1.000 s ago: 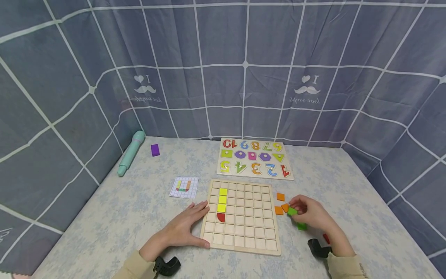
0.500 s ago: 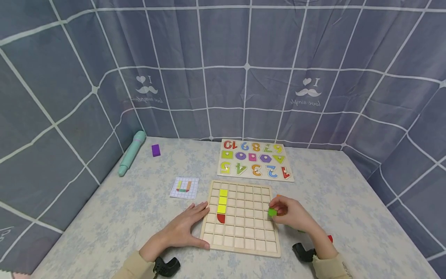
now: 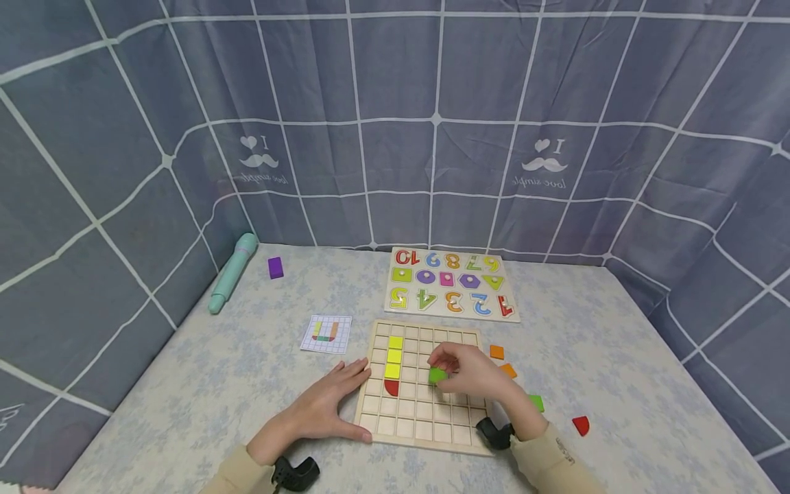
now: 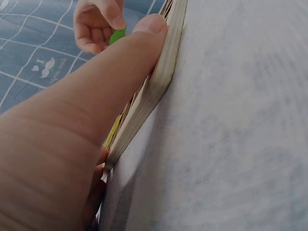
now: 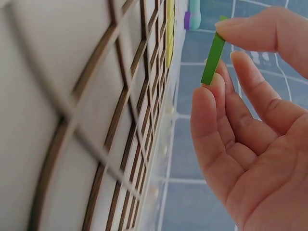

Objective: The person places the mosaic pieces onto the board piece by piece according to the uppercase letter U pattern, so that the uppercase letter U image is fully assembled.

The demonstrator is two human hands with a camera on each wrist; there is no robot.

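Observation:
My right hand (image 3: 472,372) pinches a green square tile (image 5: 214,57) between thumb and fingers, above the wooden grid board (image 3: 426,429). In the right wrist view the tile stands on edge, apart from the board's ridges. My left hand (image 3: 324,405) rests at the board's left edge, fingers spread, with the thumb at the near left corner. On the board, three yellow square tiles (image 3: 393,357) form a column, and a red quarter-round tile (image 3: 391,388) sits just below them. Left of the board lies a pattern card (image 3: 326,334) with a coloured U shape on a grid.
Right of the board lie orange tiles (image 3: 496,352), another green tile (image 3: 537,402) and a red quarter-round piece (image 3: 581,425). A number puzzle board (image 3: 453,285) is behind the grid board. Farther left are a purple block (image 3: 275,267) and a teal cylinder (image 3: 233,273).
Having picked up the green tile from the pieces on the right, my right hand has carried it leftward over the middle of the board. My left hand has stayed in place.

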